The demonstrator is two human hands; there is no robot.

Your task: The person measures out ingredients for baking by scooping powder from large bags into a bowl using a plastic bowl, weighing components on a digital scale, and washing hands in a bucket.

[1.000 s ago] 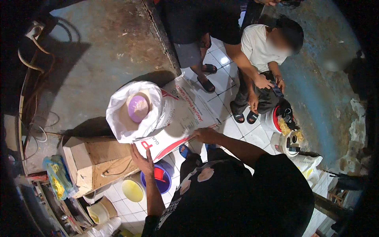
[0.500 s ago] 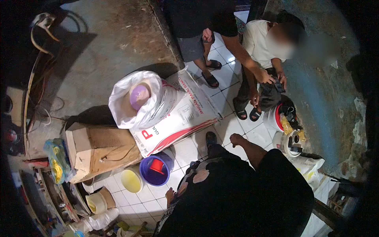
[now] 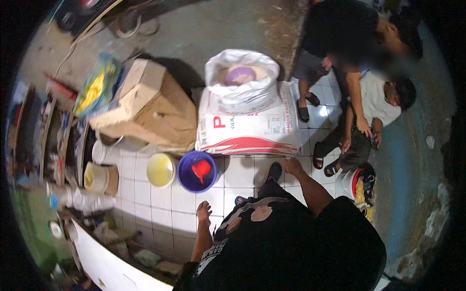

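Observation:
My left hand (image 3: 204, 212) hangs over the tiled floor just in front of a blue bucket (image 3: 181, 183), touching nothing, its fingers loosely apart. Inside the bucket lies a red plastic dipper (image 3: 201, 169). To the left of it stands a pale bucket with a yellowish inside (image 3: 160, 170). My right hand (image 3: 292, 166) is curled into a fist beside my right foot, with nothing visible in it. Beyond it are stacked a printed white sack (image 3: 247, 127) and an open white sack (image 3: 242, 99) with a purple bowl (image 3: 241, 76) in its mouth.
A worn cardboard box (image 3: 150, 109) stands left of the sacks, near a bag of yellow packets (image 3: 94, 92). Wooden shelving (image 3: 46, 136) lines the far left. Two people sit at the upper right, one in a white shirt (image 3: 386, 104). A white bucket (image 3: 345, 184) stands near them.
My view has turned, so the sacks and buckets now sit upright ahead of me. My left arm shows further out from my body. My right hand stays curled.

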